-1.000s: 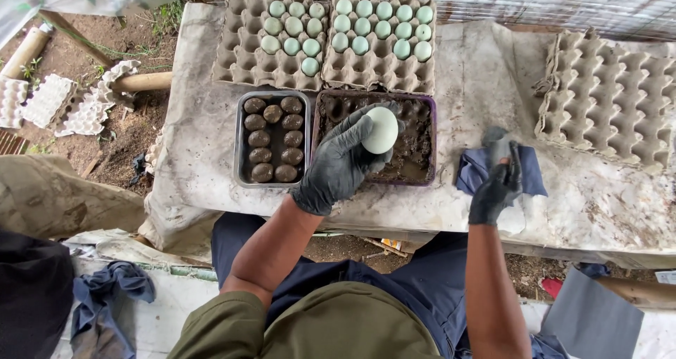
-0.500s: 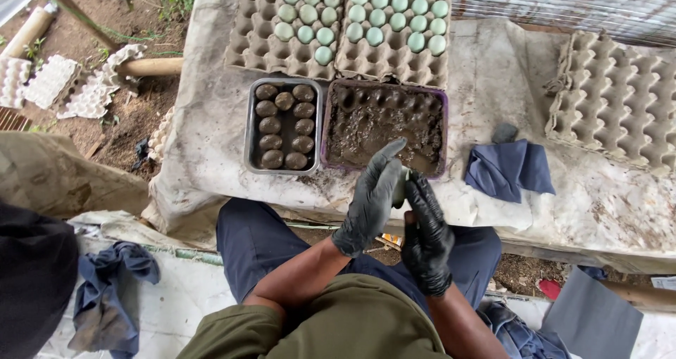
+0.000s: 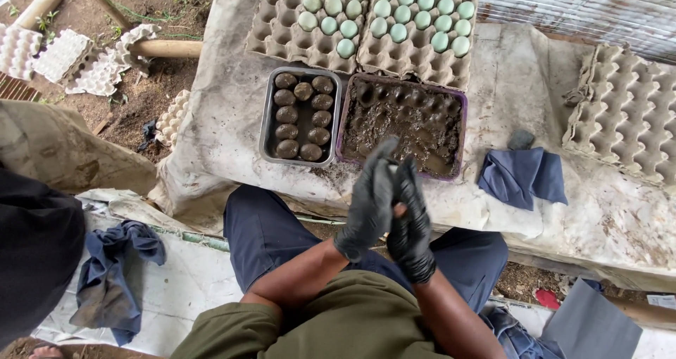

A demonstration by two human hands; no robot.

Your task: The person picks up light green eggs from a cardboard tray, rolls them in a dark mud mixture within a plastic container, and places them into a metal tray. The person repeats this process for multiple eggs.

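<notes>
Your two hands meet in front of your chest, above your lap and just short of the table edge. Left hand (image 3: 367, 204), in a black glove, stands upright with fingers (image 3: 380, 163) stretched up and lightly spread, palm turned toward the other hand. Right hand (image 3: 410, 222), also gloved, presses against it from the right, fingers (image 3: 408, 179) pointing up; the palms lie together. Whether anything sits between them, you cannot tell: the gloves hide the gap. Both forearms rise from your lap, elbows bent, wrists close.

Just beyond your fingertips, the purple tray of dark mud (image 3: 408, 123) sits on the cloth-covered table (image 3: 239, 120). Touching its left side, the grey metal tray (image 3: 265, 116) holds mud-coated eggs (image 3: 301, 116) in two rows. Behind both trays, two cardboard egg cartons (image 3: 271, 21) carry pale green eggs (image 3: 394, 14). A folded blue cloth (image 3: 524, 176) lies right of the mud tray, near a stack of bare cartons (image 3: 627, 112)
</notes>
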